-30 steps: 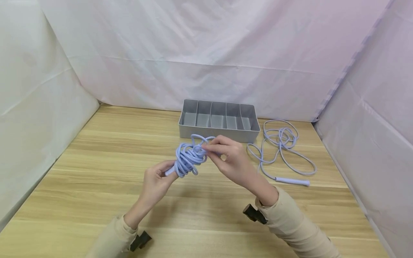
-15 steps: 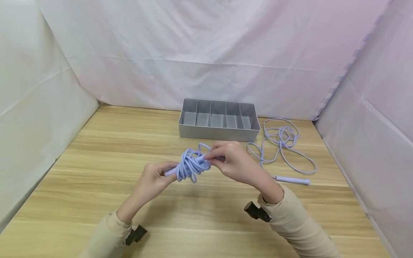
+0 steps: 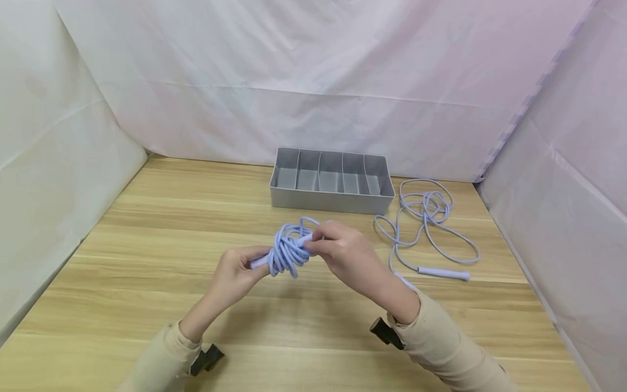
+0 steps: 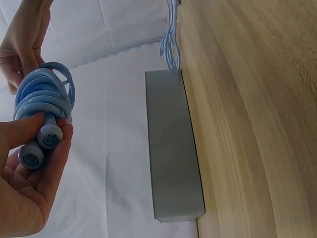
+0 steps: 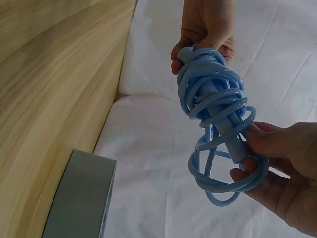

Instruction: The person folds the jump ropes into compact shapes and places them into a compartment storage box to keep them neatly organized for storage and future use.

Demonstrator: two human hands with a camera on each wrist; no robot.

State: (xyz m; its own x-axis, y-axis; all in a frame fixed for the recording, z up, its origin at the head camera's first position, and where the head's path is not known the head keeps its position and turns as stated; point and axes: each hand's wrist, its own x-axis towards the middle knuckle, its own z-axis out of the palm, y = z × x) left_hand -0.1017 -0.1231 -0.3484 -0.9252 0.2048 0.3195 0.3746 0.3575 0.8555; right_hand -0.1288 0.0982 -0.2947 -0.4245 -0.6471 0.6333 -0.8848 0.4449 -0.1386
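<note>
Jump rope is held up between your two hands, above the table and on the near side of the gray box; most of its cord already runs in thick coils around its own two handles; your left hand is clamped on the knobbed ends of those handles, which sit side by side in the left wrist view; your right hand has thumb and fingers pinching the other end of the bundle, where a handle tip and some cord come out of the coils; exactly which strands they hold, you cannot tell.

By the look of it, the winding is nearly done; what seems left is the slack, since loose loops stand out around your right fingers and appear neither snug nor tucked in; the bundle is apart from the box and in none of its compartments.

A second rope lies on the table to the right of the box, in wide tangled curves, one pale handle in plain sight and what looks like another partly hidden by your right forearm; neither hand holds it, and none of it looks wound.
</note>
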